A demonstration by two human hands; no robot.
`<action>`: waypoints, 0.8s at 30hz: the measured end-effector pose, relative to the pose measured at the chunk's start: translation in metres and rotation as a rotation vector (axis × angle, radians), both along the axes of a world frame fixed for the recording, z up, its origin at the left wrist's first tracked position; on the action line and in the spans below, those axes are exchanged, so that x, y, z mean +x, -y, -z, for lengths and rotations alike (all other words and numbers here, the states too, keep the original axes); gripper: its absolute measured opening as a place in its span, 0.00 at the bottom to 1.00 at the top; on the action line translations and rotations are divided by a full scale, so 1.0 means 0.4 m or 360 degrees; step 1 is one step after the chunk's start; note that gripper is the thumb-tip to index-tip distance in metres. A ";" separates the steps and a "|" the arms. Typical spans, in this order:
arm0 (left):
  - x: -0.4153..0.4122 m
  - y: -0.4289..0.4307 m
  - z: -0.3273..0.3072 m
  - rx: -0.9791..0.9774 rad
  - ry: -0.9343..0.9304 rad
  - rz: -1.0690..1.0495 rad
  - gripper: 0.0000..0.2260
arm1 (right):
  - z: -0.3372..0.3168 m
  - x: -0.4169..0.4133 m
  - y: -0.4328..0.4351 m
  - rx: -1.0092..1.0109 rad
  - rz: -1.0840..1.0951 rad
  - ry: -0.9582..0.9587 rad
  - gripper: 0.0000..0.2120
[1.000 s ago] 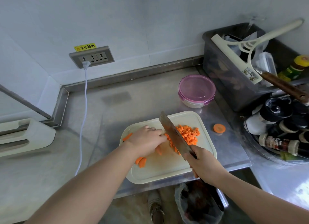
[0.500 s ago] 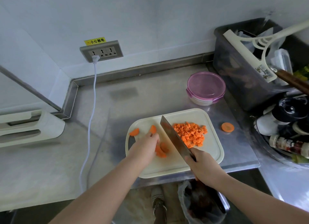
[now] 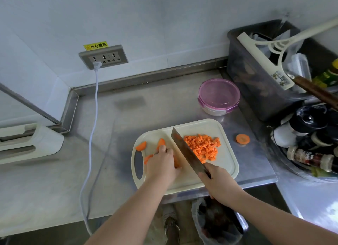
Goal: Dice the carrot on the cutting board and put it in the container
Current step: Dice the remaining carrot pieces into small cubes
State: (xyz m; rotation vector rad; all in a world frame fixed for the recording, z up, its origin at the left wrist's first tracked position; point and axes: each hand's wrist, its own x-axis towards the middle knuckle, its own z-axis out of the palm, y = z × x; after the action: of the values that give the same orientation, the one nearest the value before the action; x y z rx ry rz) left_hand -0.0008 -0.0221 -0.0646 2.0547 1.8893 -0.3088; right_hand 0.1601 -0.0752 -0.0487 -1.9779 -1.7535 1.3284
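Now | left grip (image 3: 161,164) curled over carrot slices (image 3: 147,158) on cutting board (image 3: 225,165) | right grip (image 3: 217,184) clenched round cleaver (image 3: 188,151) handle, blade slanting across mid-board | diced carrot (image 3: 203,147) piled right of blade | lidded container (image 3: 219,96) on tabletop (image 3: 109,153) behind board, apart

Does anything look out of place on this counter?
One carrot slice lies off the cutting board, on the steel counter to its right, apart from the diced pile. The container has its lid on.
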 end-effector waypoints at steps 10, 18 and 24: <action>-0.041 0.035 -0.013 -0.0027 0.0192 -0.0160 0.20 | 0.008 -0.004 0.002 0.0004 0.0005 -0.0041 0.10; -0.036 0.056 0.018 -0.0009 0.0589 -0.0511 0.19 | 0.032 -0.017 0.014 0.0003 -0.0010 -0.0036 0.08; 0.003 0.058 0.010 0.0059 0.0968 -0.0777 0.06 | 0.049 -0.023 0.032 0.0008 -0.0002 -0.0054 0.04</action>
State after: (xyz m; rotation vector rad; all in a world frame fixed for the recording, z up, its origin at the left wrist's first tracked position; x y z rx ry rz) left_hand 0.0004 -0.0454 -0.0684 1.4017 1.8999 0.4253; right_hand 0.1508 -0.0882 -0.0683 -1.9406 -1.7415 1.3481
